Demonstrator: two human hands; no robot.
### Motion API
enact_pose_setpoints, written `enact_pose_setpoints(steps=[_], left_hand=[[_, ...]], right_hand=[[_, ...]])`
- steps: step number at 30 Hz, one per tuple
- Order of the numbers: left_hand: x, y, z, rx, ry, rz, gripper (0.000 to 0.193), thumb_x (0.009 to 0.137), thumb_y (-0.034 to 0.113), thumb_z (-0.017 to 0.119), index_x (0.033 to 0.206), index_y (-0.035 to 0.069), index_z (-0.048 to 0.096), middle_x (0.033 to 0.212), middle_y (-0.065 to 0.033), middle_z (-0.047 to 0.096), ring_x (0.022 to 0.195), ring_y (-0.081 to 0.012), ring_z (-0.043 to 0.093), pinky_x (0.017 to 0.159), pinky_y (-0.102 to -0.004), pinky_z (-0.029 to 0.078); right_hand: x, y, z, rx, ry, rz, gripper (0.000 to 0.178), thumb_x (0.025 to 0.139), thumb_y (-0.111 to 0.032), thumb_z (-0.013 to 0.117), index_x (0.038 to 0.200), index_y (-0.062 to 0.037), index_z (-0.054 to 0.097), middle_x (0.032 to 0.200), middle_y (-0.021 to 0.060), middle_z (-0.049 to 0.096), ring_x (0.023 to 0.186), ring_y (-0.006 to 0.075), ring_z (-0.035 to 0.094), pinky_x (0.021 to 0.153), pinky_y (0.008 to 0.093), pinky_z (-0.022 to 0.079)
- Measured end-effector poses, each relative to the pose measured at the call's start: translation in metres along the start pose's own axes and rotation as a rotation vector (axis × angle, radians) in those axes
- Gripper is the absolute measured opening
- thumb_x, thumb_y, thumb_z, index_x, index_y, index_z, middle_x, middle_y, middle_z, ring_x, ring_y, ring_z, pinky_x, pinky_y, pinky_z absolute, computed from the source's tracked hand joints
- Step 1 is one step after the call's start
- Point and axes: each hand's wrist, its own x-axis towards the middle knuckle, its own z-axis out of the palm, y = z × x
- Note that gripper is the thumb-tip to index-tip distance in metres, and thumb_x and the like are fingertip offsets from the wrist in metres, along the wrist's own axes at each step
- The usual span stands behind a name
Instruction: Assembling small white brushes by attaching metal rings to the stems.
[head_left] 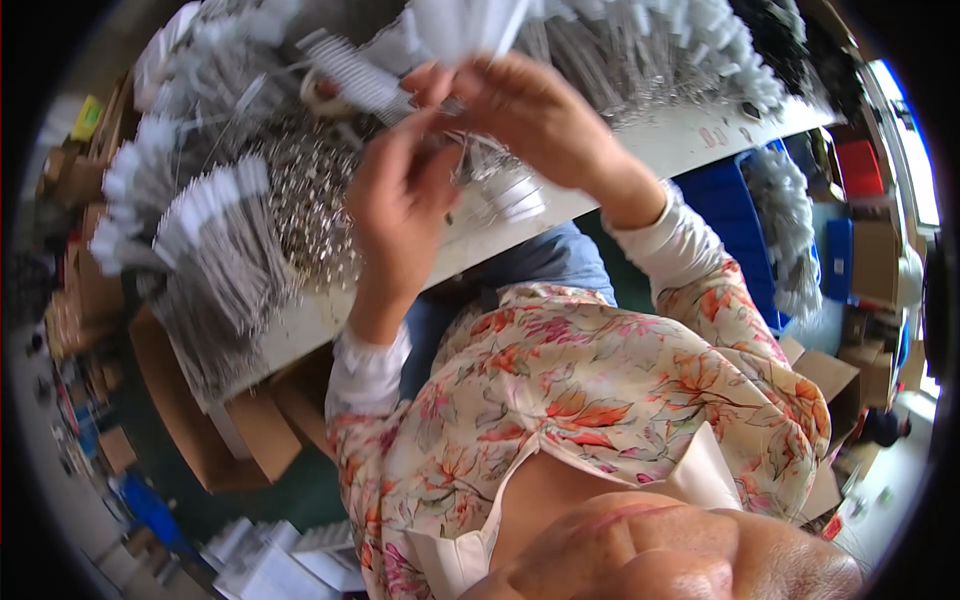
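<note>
Over the worktable [455, 235], my two hands meet at the fingertips, both smeared by motion. My left hand [395, 185] is raised with curled fingers. My right hand [540, 120] reaches in from the right, its fingers bent toward the left ones. What they pinch between them is too small and blurred to name. Just beyond the right fingers is a bright white bundle of strips [465, 25]; whether it is held I cannot tell. A ribbed pale strip [355, 80] ends close to my left fingers. Left of that hand lies a heap of small shiny metal pieces [310, 215].
Bundles of thin grey strands with white ends [215, 225] cover the table's left side, and more [650, 50] lie along its far side. A blue bin [720, 205] with similar bundles stands at the right. Open cardboard boxes [205, 410] sit below the table's left edge.
</note>
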Motion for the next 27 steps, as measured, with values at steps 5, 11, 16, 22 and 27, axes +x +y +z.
enact_pose_setpoints(steps=[5,11,16,22,27], left_hand=[[0.0,-0.02,-0.02,0.117,0.288,0.267,0.002,0.086,-0.001,0.057,0.088,0.0,0.057,0.095,-0.0101,0.057,0.074,-0.0166,0.062,0.068,-0.027,0.051],[-0.041,-0.036,-0.005,0.264,0.08,0.492,0.015,0.078,0.0,0.062,0.093,0.0,0.062,0.098,-0.012,0.056,0.078,-0.0203,0.06,0.066,-0.0292,0.052],[-0.034,-0.018,-0.049,0.441,-0.043,0.548,0.062,0.071,0.015,0.077,0.124,0.003,0.047,0.119,-0.0124,0.043,0.106,-0.0251,0.049,0.088,-0.0349,0.044],[-0.028,0.003,-0.056,-0.163,-0.402,0.116,0.118,0.061,0.037,0.084,0.143,0.005,0.006,0.141,-0.0187,0.029,0.123,-0.0314,0.041,0.098,-0.0413,0.037],[-0.04,-0.017,-0.081,-0.338,-0.106,0.11,0.088,0.065,0.019,0.082,0.136,0.003,0.032,0.115,-0.0138,0.055,0.1,-0.0209,0.058,0.085,-0.0326,0.047]], right_hand=[[-0.007,0.023,0.009,-0.325,0.171,-0.331,0.029,0.092,-0.022,0.055,0.112,-0.0009,0.061,0.118,0.0066,0.054,0.105,0.0177,0.055,0.091,0.031,0.043],[-0.02,0.073,0.021,0.538,0.172,0.208,0.028,0.096,-0.025,0.046,0.104,-0.0007,0.059,0.092,0.0074,0.063,0.081,0.0125,0.062,0.07,0.0251,0.053],[-0.019,0.056,0.007,0.406,0.032,0.279,0.018,0.094,-0.016,0.05,0.102,-0.002,0.058,0.08,-0.0013,0.06,0.059,0.0047,0.047,0.057,0.0182,0.041],[-0.022,0.039,0.052,-0.463,-0.233,0.237,0.018,0.093,-0.015,0.051,0.099,-0.0004,0.06,0.074,-0.0026,0.056,0.07,0.005,0.05,0.061,0.0199,0.04],[-0.025,0.03,0.044,-0.444,-0.256,0.352,0.019,0.092,-0.019,0.055,0.097,-0.0022,0.062,0.073,-0.0013,0.058,0.063,0.0042,0.05,0.055,0.0206,0.04]])
